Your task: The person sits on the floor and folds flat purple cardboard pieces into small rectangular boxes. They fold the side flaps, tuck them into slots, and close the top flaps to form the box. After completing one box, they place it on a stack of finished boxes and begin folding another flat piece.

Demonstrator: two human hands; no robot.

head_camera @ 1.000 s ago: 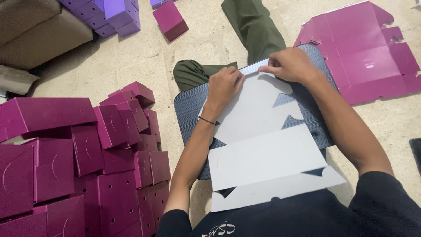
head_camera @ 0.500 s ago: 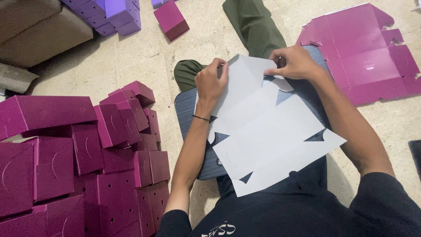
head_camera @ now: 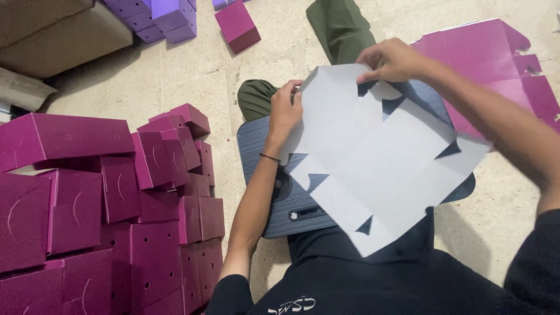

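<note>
A flat die-cut cardboard box blank [head_camera: 379,157], white side up with creases and notches, is lifted and tilted over a dark ribbed lap board [head_camera: 262,146] on my legs. My left hand [head_camera: 284,111] grips the blank's left edge, thumb on top. My right hand [head_camera: 394,60] pinches its far top edge near a notch. Part of the board is hidden under the blank.
Several folded magenta boxes [head_camera: 105,192] are piled on the floor at my left. A stack of flat magenta blanks [head_camera: 496,58] lies at the right. One magenta box [head_camera: 236,24] and purple boxes [head_camera: 163,14] sit at the back, beside brown cardboard [head_camera: 64,29].
The blank has been lifted off the lap board and turned clockwise. Both hands have stayed on its far edges, moving up with it.
</note>
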